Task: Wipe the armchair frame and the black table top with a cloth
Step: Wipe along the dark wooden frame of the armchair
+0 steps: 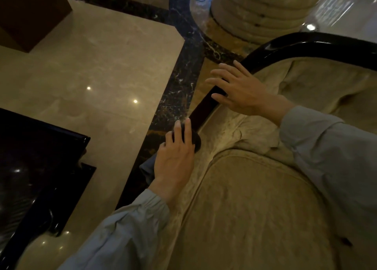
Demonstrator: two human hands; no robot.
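Note:
The armchair has a glossy black frame (306, 45) that curves from the backrest down to the arm, with beige upholstery inside it. My right hand (242, 92) lies flat across the black arm rail, fingers spread and holding nothing. My left hand (175, 157) rests on the rounded dark front end of the arm (196, 142), fingers pointing up the rail. A blue-grey cloth (147, 167) sticks out from under its palm on the left; the thumb is hidden. The black table top (30, 157) is at the lower left, apart from both hands.
The beige seat cushion (255, 208) fills the lower right. The polished marble floor (91, 65) has a dark inlay band (179, 82) beside the chair. A ribbed stone column base (261, 10) stands behind the chair, and a brown piece of furniture (28, 10) sits at the top left.

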